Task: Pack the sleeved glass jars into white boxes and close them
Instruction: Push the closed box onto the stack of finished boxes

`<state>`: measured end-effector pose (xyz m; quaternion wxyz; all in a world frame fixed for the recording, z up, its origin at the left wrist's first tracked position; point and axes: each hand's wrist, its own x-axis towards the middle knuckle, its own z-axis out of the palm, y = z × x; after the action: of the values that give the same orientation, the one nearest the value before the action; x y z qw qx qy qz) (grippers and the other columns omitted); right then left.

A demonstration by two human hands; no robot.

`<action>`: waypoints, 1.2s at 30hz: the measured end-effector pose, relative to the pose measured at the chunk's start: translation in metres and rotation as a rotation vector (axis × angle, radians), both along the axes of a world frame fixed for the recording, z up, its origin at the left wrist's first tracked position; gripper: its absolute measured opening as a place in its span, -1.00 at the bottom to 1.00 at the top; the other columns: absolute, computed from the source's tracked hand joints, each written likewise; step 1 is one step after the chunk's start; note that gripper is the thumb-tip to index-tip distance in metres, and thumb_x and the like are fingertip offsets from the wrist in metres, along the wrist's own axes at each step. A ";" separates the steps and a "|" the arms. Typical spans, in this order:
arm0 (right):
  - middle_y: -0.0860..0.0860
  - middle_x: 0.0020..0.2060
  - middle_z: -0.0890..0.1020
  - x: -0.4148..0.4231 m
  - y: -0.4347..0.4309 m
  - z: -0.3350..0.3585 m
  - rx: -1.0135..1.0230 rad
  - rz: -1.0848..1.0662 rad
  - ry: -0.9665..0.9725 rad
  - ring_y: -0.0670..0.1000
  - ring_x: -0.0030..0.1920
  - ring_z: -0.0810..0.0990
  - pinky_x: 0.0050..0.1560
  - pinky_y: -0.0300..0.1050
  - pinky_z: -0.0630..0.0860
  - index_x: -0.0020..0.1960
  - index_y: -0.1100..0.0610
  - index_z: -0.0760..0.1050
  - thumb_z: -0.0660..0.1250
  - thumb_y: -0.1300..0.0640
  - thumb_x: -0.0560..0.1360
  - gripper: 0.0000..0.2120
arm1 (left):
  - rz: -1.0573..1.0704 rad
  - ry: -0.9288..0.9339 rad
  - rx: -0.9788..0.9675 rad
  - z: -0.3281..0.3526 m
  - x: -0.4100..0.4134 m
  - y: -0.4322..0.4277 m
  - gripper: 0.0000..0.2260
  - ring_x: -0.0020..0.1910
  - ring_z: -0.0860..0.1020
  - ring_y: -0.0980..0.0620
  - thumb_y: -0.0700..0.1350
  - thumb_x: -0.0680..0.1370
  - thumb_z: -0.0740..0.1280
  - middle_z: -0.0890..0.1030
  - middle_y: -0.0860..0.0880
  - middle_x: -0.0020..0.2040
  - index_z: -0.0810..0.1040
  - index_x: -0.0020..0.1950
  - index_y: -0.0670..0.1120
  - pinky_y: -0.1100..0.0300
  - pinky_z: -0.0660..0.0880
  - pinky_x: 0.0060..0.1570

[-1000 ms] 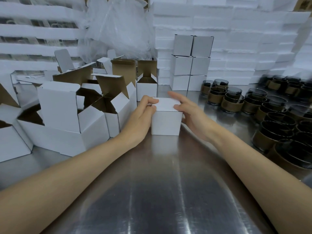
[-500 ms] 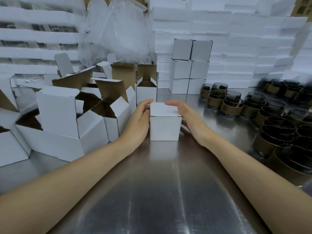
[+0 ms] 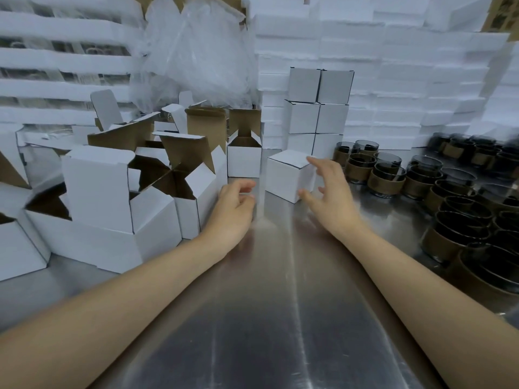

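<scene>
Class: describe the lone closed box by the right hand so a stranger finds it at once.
On the steel table, open boxes lie left and jars right. Between them, before the stack of closed boxes, one box stands alone at the right hand. Unlike its neighbours it is shut, unstacked and turned corner-on.

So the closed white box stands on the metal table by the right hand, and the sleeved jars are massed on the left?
No. The head view shows the sleeved jars massed on the right; the left side holds open boxes. The closed white box does stand on the metal table by the right hand.
</scene>
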<state>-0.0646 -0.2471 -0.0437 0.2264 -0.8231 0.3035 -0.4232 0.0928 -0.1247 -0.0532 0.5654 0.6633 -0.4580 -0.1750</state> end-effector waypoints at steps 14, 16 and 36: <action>0.07 0.30 0.30 0.047 -0.051 0.000 -0.257 -0.255 0.249 0.16 0.21 0.24 -0.07 -0.04 0.38 0.33 0.06 0.39 0.42 -0.07 0.46 -0.49 | -0.052 -0.054 0.005 0.000 -0.004 -0.002 -0.72 -0.34 0.50 0.30 -0.20 0.61 0.16 0.40 0.13 -0.03 0.52 -0.09 0.16 0.55 0.37 -0.34; 0.10 0.29 0.29 0.058 -0.061 0.001 -0.260 -0.274 0.268 0.17 0.22 0.24 -0.06 0.01 0.45 0.35 0.06 0.39 0.40 0.03 0.50 -0.55 | -0.056 -0.070 0.002 -0.001 -0.003 -0.003 -0.72 -0.32 0.50 0.28 -0.21 0.61 0.16 0.42 0.11 -0.02 0.53 -0.10 0.15 0.54 0.37 -0.33; 0.15 0.18 0.52 0.105 -0.100 0.005 -0.529 0.056 0.454 0.21 0.18 0.45 0.09 0.10 0.44 0.24 0.21 0.53 0.17 0.41 0.40 -0.55 | -0.094 -0.170 -0.001 -0.006 -0.002 -0.009 -0.71 -0.17 0.46 0.30 -0.20 0.58 0.21 0.45 0.19 -0.06 0.56 -0.18 0.16 0.57 0.31 -0.22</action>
<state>0.0402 -0.3466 -0.0382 -0.0564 -0.9344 0.2032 -0.2871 0.0906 -0.1341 -0.0593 0.5160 0.6532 -0.5350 -0.1442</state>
